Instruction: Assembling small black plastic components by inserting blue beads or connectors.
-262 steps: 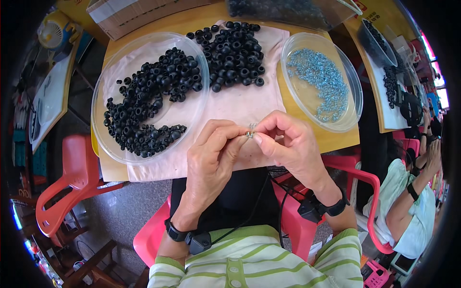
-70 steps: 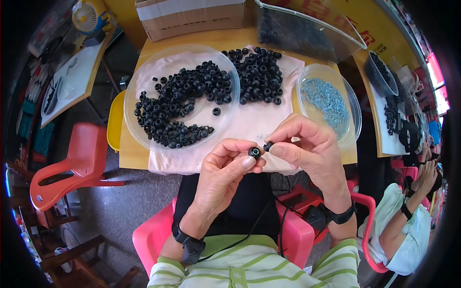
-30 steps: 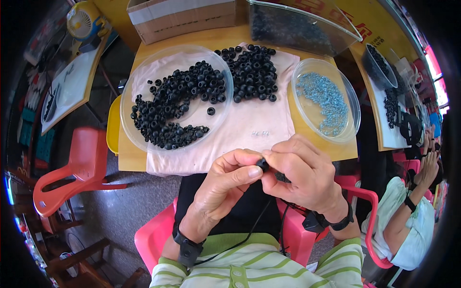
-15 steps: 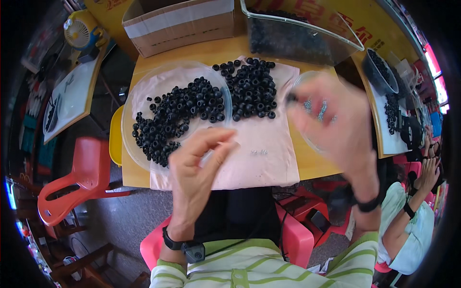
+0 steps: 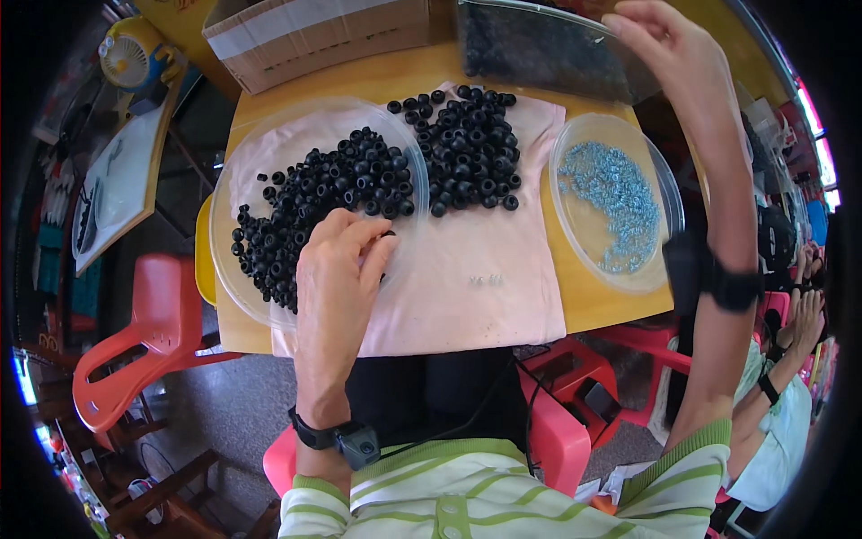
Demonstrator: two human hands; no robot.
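Note:
My left hand (image 5: 337, 269) reaches into a wide clear dish (image 5: 226, 193), its fingertips resting on the heap of black rubber rings (image 5: 310, 202) there; whether it pinches one is hidden. My right hand (image 5: 669, 49) is raised at the far right, over a clear bin (image 5: 539, 49) of dark parts, with the fingers loosely spread and nothing visible in them. A second heap of black rings (image 5: 467, 153) lies on the pink cloth (image 5: 476, 310). A smaller clear dish (image 5: 664, 260) on the right holds small silvery screws (image 5: 615, 202). A few tiny metal pieces (image 5: 485, 280) lie on the cloth.
The cloth covers a yellow table (image 5: 611, 310). A cardboard box (image 5: 314, 31) stands at the back. A small fan (image 5: 135, 54) and a framed board (image 5: 117, 198) are at the left, red plastic chairs (image 5: 135, 359) below. Another person's hands (image 5: 799, 314) work at the right edge.
Both hands were held together before my chest on a black ring. They have parted: the right swung up and back over the bin, the left went down into the left dish.

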